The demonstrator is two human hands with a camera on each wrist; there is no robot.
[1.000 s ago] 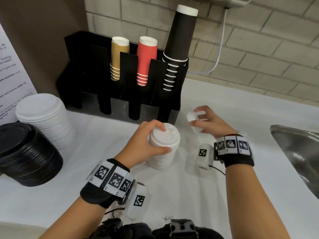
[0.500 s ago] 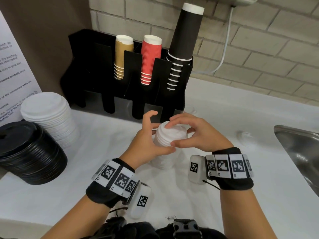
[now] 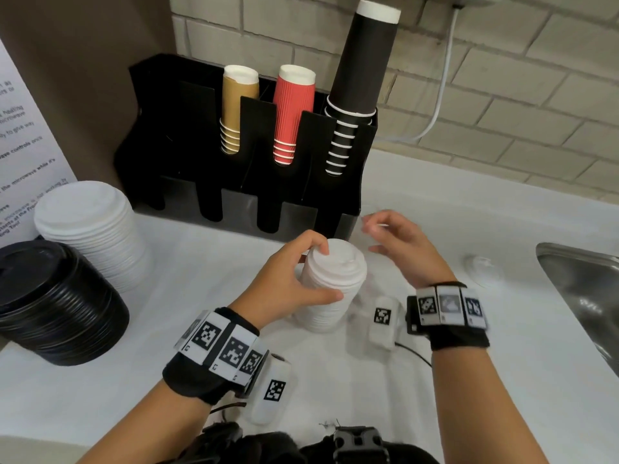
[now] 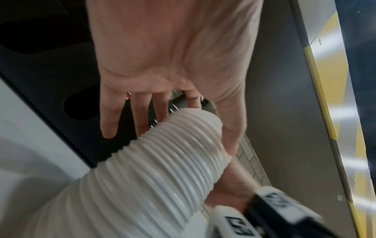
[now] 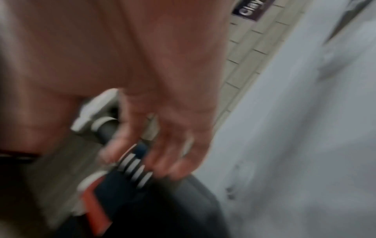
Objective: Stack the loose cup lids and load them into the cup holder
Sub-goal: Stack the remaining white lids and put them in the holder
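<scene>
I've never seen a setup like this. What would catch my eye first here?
Probably the tall stack of black cups towering out of the black cup holder against the brick wall, beside shorter red and tan stacks. Then, at centre, the left hand gripping a column of white lids on the counter, the right hand hovering empty beside it.

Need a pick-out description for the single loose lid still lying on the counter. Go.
Start at the steel sink on the right edge of the white counter. Just left of its rim, beyond the right hand, one small white lid lies flat by itself. Every other lid sits in a stack; this one is single and untouched.
</scene>
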